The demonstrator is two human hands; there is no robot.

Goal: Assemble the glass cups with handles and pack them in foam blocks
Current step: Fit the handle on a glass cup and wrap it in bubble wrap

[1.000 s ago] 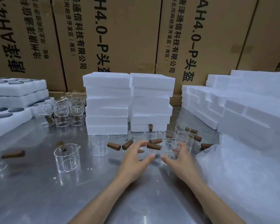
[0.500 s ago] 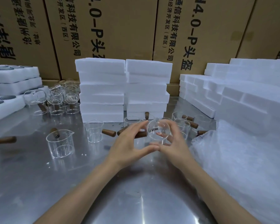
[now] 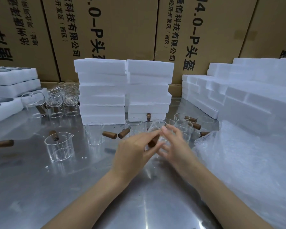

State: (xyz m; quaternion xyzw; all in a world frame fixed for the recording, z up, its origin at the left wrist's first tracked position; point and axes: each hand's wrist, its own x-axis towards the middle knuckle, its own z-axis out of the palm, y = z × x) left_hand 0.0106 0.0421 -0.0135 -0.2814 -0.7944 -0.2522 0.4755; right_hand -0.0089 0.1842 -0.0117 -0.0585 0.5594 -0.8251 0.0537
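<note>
Far to the left of our hands, foam blocks [image 3: 12, 76] with round pockets sit stacked, and beside them a cluster of glass cups [image 3: 54, 103] already carrying brown handles. Nearer, left of our left hand, a spouted cup [image 3: 59, 146] stands upright on the steel table [image 3: 40, 187] with a handle fitted at its far side; two loose wooden handles [image 3: 109, 135] lie just beyond our knuckles.

Our left hand [image 3: 132, 151] pinches a brown handle [image 3: 153, 141] between thumb and fingers, its end against a clear cup [image 3: 157, 131] held tilted above the table. Our right hand [image 3: 173, 144] cups that glass with fingers curled around its side; exactly how tightly, we cannot tell through the blur.

The cup looks thin-walled, transparent and smooth, so we judge it light, slippery and easily chipped: best gripped around the body, not the rim, while the stiff wooden handle takes the pushing force.

Beyond our hands rise two stacks of plain white foam [image 3: 125, 90]. To the right stand more bare cups [image 3: 183, 124] and handles, further foam slabs [image 3: 238, 90] and a sheet of cushioning wrap [image 3: 246, 162].
</note>
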